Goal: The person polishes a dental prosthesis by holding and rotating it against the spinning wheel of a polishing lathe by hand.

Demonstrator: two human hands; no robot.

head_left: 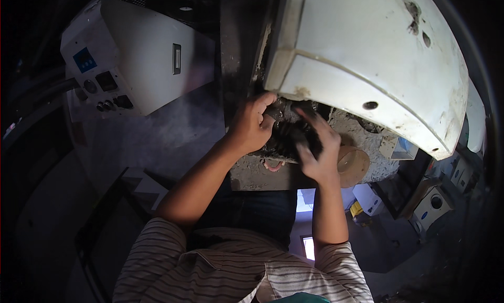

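Mud-caked grey worktop [251, 178]; left hand [253, 128] fingers curled, right hand [322, 148] half-spread, holds unclear; wet-looking black lump [287, 136], probably slippery, cup sides.

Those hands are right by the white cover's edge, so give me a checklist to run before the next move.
1. Both hands in view: ok; left hand and right hand both show.
2. Left hand clear of the white cover: cannot tell; its fingertips are at the lower corner, contact unclear.
3. Right hand's grip: cannot tell; its fingers are over dark material.
4. Clear space beside the right wrist: not ok; a round tan container is right there.
5. Striped sleeves away from the dark material: ok.
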